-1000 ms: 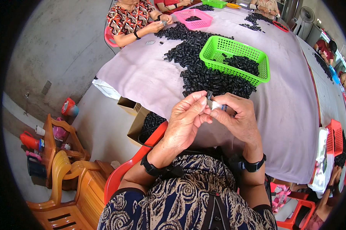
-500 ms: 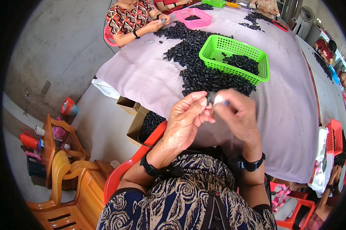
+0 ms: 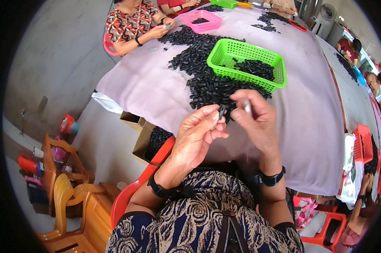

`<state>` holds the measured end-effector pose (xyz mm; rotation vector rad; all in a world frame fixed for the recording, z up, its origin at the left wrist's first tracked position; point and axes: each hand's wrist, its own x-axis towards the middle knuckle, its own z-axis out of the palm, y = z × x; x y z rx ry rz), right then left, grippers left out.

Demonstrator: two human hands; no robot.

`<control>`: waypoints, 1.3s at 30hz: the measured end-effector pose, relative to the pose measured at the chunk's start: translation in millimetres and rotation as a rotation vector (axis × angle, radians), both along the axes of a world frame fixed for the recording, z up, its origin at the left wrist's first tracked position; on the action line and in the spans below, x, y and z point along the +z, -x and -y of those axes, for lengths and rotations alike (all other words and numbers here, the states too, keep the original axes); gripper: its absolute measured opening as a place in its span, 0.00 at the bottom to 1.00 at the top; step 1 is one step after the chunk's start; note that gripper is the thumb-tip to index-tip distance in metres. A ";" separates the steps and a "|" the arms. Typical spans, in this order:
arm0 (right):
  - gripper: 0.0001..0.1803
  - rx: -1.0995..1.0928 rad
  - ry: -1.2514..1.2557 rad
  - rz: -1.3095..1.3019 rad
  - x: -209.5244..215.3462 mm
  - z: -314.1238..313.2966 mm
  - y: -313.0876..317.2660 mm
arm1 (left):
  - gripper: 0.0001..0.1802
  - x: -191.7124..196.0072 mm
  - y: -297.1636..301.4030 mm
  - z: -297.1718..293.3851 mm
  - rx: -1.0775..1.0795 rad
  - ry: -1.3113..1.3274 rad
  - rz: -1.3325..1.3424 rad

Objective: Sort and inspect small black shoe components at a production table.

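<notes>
My left hand (image 3: 197, 134) pinches a small black plastic part (image 3: 221, 111) between thumb and fingertips, above the near edge of the table. Just right of it, apart from the part, my right hand (image 3: 256, 120) is closed on a short pale silvery piece (image 3: 246, 107), blurred and too small to name. Beyond both hands a large heap of black plastic parts (image 3: 207, 86) spreads over the cloth. A green perforated basket (image 3: 279, 80) stands at the heap's right side with more of these parts inside.
A pink basket (image 3: 218, 28) sits farther back, near a person in a patterned shirt (image 3: 133, 21) working at the table's left side. The lilac tablecloth (image 3: 135, 80) covers the table. Cardboard boxes (image 3: 140, 141) stand below its left edge, beside my red chair (image 3: 146, 168).
My right hand has drawn away from the black part in my left hand, and the pale piece now shows in its fingers. The whole view has shifted slightly.
</notes>
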<state>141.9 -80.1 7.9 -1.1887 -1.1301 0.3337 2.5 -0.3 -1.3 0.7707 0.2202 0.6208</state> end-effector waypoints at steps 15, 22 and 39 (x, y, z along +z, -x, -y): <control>0.06 0.021 -0.053 0.024 -2.1 -4.1 9.4 | 0.09 1.3 0.5 2.0 -0.138 0.039 -0.041; 0.05 0.075 -0.058 0.128 -1.1 -4.7 4.2 | 0.11 4.1 4.2 1.1 -0.144 0.171 -0.021; 0.06 0.055 0.033 -0.022 -4.0 -6.2 3.6 | 0.12 -3.0 1.1 -2.6 -0.084 -0.073 -0.131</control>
